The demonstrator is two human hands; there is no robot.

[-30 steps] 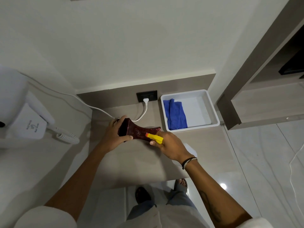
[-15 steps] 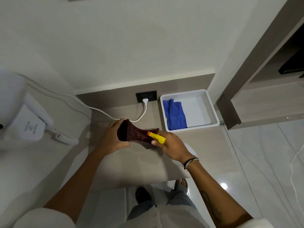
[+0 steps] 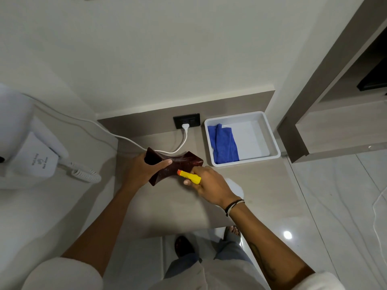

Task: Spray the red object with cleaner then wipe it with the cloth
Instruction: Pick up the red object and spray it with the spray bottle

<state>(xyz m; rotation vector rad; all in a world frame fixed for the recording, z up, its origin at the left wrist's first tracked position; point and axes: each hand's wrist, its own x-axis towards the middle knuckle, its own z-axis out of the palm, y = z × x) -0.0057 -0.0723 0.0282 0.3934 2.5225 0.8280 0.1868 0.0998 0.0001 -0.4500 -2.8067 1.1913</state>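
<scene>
Soft dim indoor light, floor point(image 3: 287, 235) glare spot, wide-angle bending at edges.

The red object point(image 3: 184, 163) looks dark, glossy and faintly speckled, wet-looking where light catches it. The spray nozzle point(image 3: 188, 176) is smooth yellow plastic. The blue cloth point(image 3: 223, 146) looks soft and napped, lying in a smooth white plastic tray point(image 3: 272, 143). The worktop point(image 3: 171, 208) is matt, wood-grain laminate. The floor point(image 3: 326, 206) is glossy marble-look tile.
</scene>
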